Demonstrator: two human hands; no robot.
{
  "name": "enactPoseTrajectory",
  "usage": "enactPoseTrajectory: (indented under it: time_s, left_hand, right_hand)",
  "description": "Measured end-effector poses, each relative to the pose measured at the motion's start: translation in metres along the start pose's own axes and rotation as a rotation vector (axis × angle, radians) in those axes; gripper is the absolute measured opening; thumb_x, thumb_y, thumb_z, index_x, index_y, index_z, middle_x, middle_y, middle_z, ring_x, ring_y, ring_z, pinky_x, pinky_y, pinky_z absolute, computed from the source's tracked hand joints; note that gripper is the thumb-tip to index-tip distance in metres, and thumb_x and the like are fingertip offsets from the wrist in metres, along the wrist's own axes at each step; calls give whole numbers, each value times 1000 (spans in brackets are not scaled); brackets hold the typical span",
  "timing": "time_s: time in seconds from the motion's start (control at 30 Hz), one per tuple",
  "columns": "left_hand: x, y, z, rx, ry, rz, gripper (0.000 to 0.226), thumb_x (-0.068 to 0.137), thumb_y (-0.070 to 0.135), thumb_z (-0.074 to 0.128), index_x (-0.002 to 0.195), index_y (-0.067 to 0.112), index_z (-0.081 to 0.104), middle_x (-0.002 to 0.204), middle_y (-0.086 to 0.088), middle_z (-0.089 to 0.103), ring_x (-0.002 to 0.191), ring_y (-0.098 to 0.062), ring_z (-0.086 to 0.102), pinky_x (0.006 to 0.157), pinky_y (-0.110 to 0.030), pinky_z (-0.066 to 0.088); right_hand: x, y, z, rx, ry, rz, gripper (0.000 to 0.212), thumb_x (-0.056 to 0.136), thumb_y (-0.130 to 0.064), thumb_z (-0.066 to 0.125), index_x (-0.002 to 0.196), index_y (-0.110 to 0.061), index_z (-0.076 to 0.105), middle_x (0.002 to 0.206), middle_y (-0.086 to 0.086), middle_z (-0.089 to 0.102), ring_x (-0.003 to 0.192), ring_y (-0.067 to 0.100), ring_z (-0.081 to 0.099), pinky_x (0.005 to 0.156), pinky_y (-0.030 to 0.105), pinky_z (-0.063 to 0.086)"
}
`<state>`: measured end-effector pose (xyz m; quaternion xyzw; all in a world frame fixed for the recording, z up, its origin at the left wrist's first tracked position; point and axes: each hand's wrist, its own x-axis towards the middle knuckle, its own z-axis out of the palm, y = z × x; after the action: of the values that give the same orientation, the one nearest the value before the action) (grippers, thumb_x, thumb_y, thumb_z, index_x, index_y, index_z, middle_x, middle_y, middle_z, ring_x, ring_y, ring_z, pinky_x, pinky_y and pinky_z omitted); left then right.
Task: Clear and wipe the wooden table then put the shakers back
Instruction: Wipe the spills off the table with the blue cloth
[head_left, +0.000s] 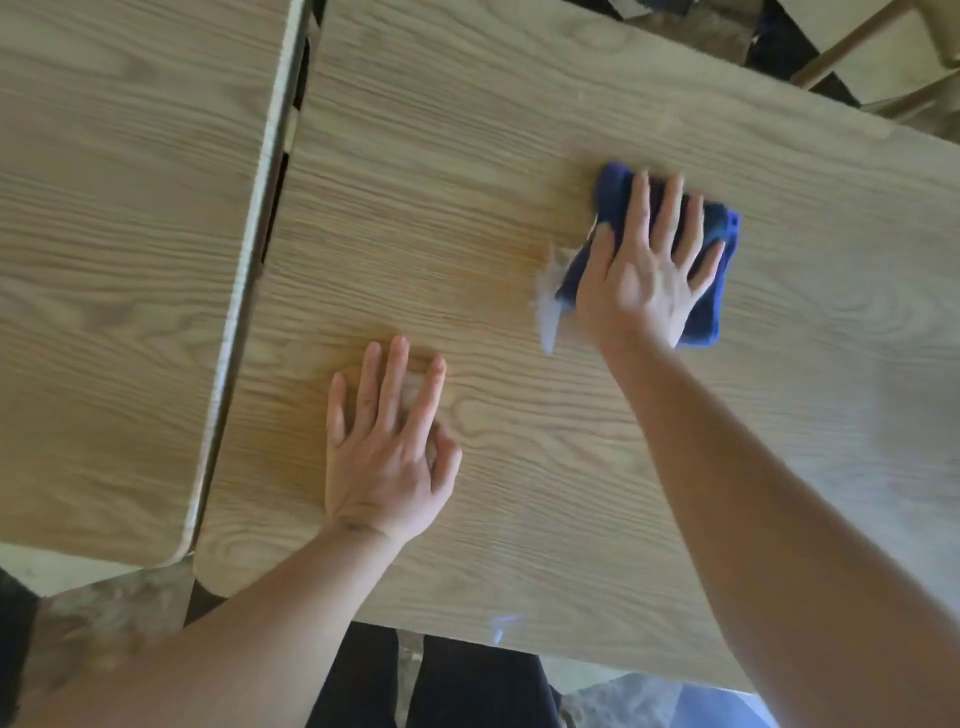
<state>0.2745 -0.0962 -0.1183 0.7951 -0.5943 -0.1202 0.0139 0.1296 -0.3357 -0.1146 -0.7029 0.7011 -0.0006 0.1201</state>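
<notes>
The wooden table (519, 130) fills most of the view. My right hand (649, 270) lies flat, fingers spread, on a folded blue cloth (706, 306) at the table's right middle, pressing it to the wood. A pale smear (550, 306) sits just left of the cloth. My left hand (387, 447) rests palm down on the bare tabletop near the front edge, fingers apart, holding nothing. No shakers are in view.
A second wooden table (114, 260) stands to the left, separated by a narrow dark gap (270, 208). Chair parts (893, 57) show at the top right. My dark trouser legs (447, 686) are below the table's near edge.
</notes>
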Motion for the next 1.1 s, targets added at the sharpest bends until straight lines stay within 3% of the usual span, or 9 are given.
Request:
enactPoseTrajectory:
  time_s: [0.17,0.4,0.53,0.7,0.87,1.1]
  left_hand:
    - [0,1,2,-9,28,-3,71,93,42,41,161,28,22,170,-10,9,158,-29,4,126,-53,2]
    - [0,4,-1,-22,54,-8,69,91,37,46,158,25,31,169,-12,17,157,-32,12,125,-56,9]
    - [1,4,-4,-27,22,-14,67,93,37,44,157,24,31,169,-13,16,157,-33,12,125,-56,9]
    - [1,5,-5,-32,-17,-29,67,95,40,39,159,27,23,170,-9,8,158,-30,4,126,-56,5]
    - [-1,3,3,-42,26,-21,68,94,40,40,159,28,23,170,-9,9,158,-29,4,126,-54,3]
    - [0,3,3,-22,65,-14,67,95,41,38,159,28,23,170,-11,11,157,-31,7,126,-55,5]
  right_hand:
    - [109,-37,-11,28,61,-50,61,100,-47,22,159,-31,20,168,-2,15,155,24,10,123,56,2]
    - [99,-33,-17,8,2,-106,64,98,-47,24,159,-31,17,169,-2,10,155,22,7,123,58,0]
    - [11,-5,-12,10,-54,-117,64,99,-47,28,159,-30,15,169,-1,8,156,22,5,124,57,0]
    - [-179,60,5,-16,-112,-46,65,101,-49,31,160,-30,12,169,1,10,156,23,5,123,58,7]
    - [-338,97,23,-47,-218,15,68,100,-50,30,160,-31,4,169,-2,-1,156,24,4,122,58,10]
    - [-354,61,37,-33,-212,146,67,102,-49,26,160,-25,4,169,9,4,156,31,3,121,62,6]
